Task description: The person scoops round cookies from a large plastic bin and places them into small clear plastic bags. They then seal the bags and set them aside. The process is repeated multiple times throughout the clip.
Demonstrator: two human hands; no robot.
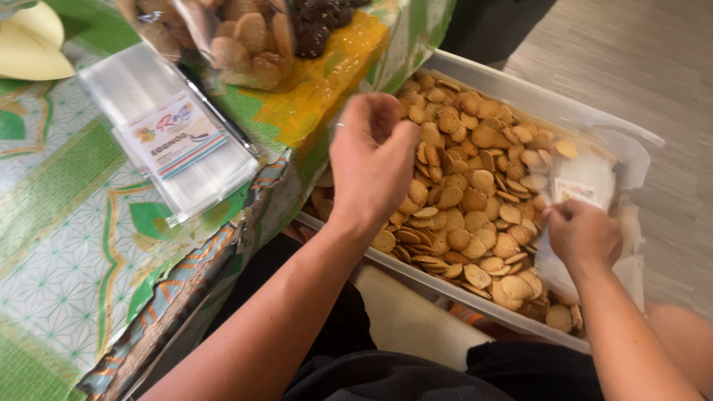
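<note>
On the far left, a stack of empty clear bags (172, 141) with printed labels lies on the green patterned tablecloth (67, 245); none of these look filled. Behind them, at the top edge, sit packed bags of biscuits (245, 41), so some packing appears done.

Centre: left hand (371, 160) hovers over the near-left part of the bin (535, 100), fingers curled inward, tips pinched together. Cannot tell whether it grips any biscuits; palm faces away from the camera.

Right: the clear bin rests on the person's lap, nearly full of round tan biscuits (468, 186). Judged from that, most of the bagging is left.

Far right: right hand (583, 234) is closed on a clear bag (587, 178) with a small label, holding it by the edge over the biscuits. Contents of this bag not readable; it looks mostly empty.
</note>
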